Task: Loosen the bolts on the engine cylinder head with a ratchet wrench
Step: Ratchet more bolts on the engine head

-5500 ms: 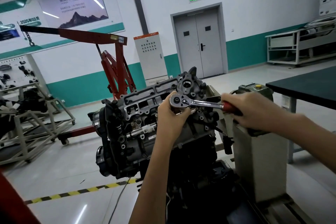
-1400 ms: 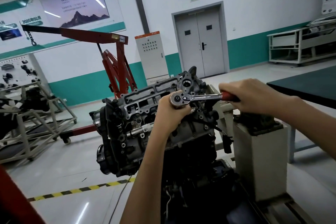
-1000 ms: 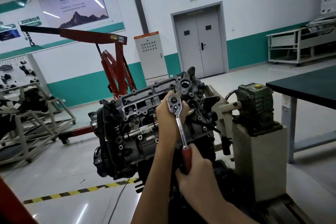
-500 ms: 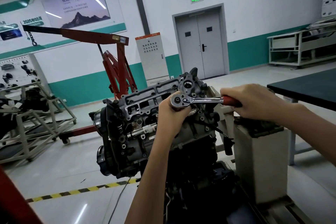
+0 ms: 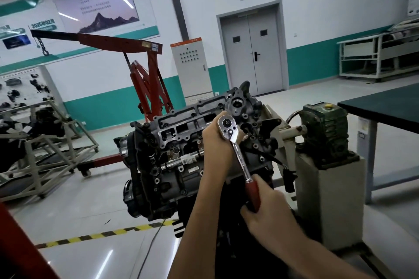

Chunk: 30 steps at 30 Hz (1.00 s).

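Against cylinder head (image 5: 181, 129), right end: ratchet wrench (image 5: 238, 154) is slanting handle-down into right hand (image 5: 267, 213), fingers gripping it; left hand (image 5: 215, 142) fingers are cupping its head.

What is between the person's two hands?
The chrome shank of the ratchet wrench, from left hand at its head to right hand on its red handle; head view.

Person, visible parts: left hand (image 5: 215, 142), right hand (image 5: 269, 213), both bare; left forearm (image 5: 199, 210), right forearm (image 5: 322, 256), slim, bare along their whole visible length.
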Each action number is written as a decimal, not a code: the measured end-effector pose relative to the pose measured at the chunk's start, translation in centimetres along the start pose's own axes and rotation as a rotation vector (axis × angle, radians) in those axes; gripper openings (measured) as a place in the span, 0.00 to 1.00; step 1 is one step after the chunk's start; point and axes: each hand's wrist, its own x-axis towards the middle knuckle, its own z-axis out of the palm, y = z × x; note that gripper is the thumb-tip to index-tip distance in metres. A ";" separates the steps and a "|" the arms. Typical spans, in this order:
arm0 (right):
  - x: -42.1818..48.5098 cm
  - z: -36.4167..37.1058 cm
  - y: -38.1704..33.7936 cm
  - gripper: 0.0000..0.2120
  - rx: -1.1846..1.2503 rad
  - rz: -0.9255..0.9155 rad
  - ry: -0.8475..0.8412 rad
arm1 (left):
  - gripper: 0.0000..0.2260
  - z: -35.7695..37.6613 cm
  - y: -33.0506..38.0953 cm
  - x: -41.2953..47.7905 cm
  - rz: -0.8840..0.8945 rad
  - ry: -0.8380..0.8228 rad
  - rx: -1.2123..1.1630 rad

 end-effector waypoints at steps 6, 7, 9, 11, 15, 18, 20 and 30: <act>6.2 -11.2 2.6 0.15 -0.604 -0.239 -0.253 | 0.17 -0.5 -0.1 0.6 -0.043 -0.086 0.039; 7.7 -12.6 2.3 0.13 -0.704 -0.314 -0.251 | 0.13 -0.6 -0.1 0.6 -0.041 -0.097 0.037; 10.2 -14.3 1.2 0.08 -0.827 -0.429 -0.205 | 0.08 -0.9 0.1 0.8 -0.051 -0.124 0.046; 11.3 -14.7 0.3 0.07 -0.865 -0.497 -0.153 | 0.12 -1.1 0.2 0.8 -0.071 -0.140 0.071; 8.2 -12.4 2.1 0.11 -0.761 -0.313 -0.126 | 0.11 -1.0 -0.1 0.1 0.008 -0.105 0.091; 3.5 -7.8 2.2 0.13 -0.432 -0.131 -0.129 | 0.09 -0.2 -0.2 -0.7 0.109 -0.002 0.088; 1.1 -3.9 1.3 0.15 -0.209 -0.044 -0.040 | 0.10 0.4 -0.1 -0.9 0.102 0.025 0.067; 2.8 -6.5 2.9 0.13 -0.416 -0.149 -0.072 | 0.19 0.3 -0.1 0.0 -0.015 -0.011 0.037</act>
